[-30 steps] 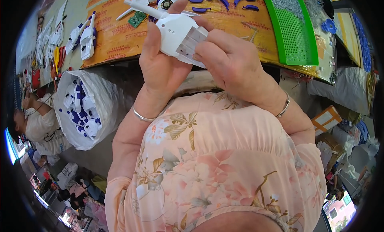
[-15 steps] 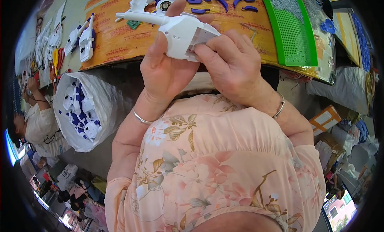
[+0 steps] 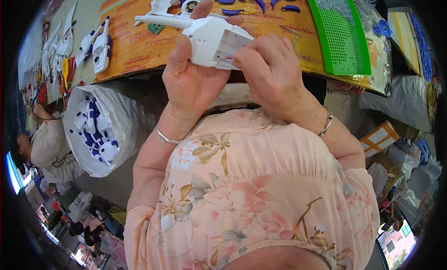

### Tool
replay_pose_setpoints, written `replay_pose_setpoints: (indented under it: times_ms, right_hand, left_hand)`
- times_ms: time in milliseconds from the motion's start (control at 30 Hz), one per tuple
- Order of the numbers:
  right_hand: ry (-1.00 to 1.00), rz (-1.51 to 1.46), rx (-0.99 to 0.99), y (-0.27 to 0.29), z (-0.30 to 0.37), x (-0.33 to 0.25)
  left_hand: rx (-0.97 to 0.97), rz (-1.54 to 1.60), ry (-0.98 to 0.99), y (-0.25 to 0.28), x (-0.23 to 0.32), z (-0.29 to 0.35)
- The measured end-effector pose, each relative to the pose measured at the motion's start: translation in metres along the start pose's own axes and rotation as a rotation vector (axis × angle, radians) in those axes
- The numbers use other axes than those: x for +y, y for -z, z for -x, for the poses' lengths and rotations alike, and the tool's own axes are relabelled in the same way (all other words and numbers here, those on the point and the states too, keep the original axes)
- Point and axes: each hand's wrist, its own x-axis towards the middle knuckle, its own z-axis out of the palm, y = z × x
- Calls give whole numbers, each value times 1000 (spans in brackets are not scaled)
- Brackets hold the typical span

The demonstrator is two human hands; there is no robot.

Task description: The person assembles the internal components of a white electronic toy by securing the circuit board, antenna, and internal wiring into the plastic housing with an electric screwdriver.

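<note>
A white plastic toy housing (image 3: 205, 39) with a long narrow stem pointing left is held above the table's near edge. Its open battery compartment (image 3: 230, 47) faces up, and a small red bit, perhaps a wire, shows inside. My left hand (image 3: 193, 81) cradles the housing from below, thumb on the near side and fingers curled round the far side. At the compartment's right end, my right hand (image 3: 274, 74) has its thumb and curled fingers pressed together. Whatever those fingertips pinch is hidden.
Behind the housing lie another white shell (image 3: 163, 4), a green circuit board (image 3: 155, 28) and several purple strips (image 3: 291, 8). A green perforated tray (image 3: 347, 60) sits right. Left are assembled white-purple pieces (image 3: 101, 53) and a sack (image 3: 123, 125) of parts. Beyond sits another person (image 3: 49, 149).
My right fingertips have drawn back a little to the right, uncovering more of the compartment and the red bit. The housing has shifted slightly left in my left hand.
</note>
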Motion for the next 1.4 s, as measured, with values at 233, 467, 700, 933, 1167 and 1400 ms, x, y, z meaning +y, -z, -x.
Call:
replay_pose_setpoints:
  times_ms: [233, 467, 700, 933, 1167, 1400]
  right_hand:
    - [-8, 97, 11, -3, -2, -2]
    - [16, 86, 39, -5, -3, -2]
    - [58, 93, 0, -3, -1, 0]
    - [94, 81, -60, -1, -1, 1]
    - [91, 44, -88, 0, 2, 1]
    - [76, -1, -115, 2, 2, 1]
  left_hand:
    - [62, -26, 15, -4, -2, 0]
    - [65, -9, 59, -6, -3, 1]
    - [59, 23, 84, -6, -3, 3]
    - [1, 25, 109, 0, -3, 2]
    - [28, 13, 116, 2, -4, 2]
    - [6, -28, 101, 1, -5, 4]
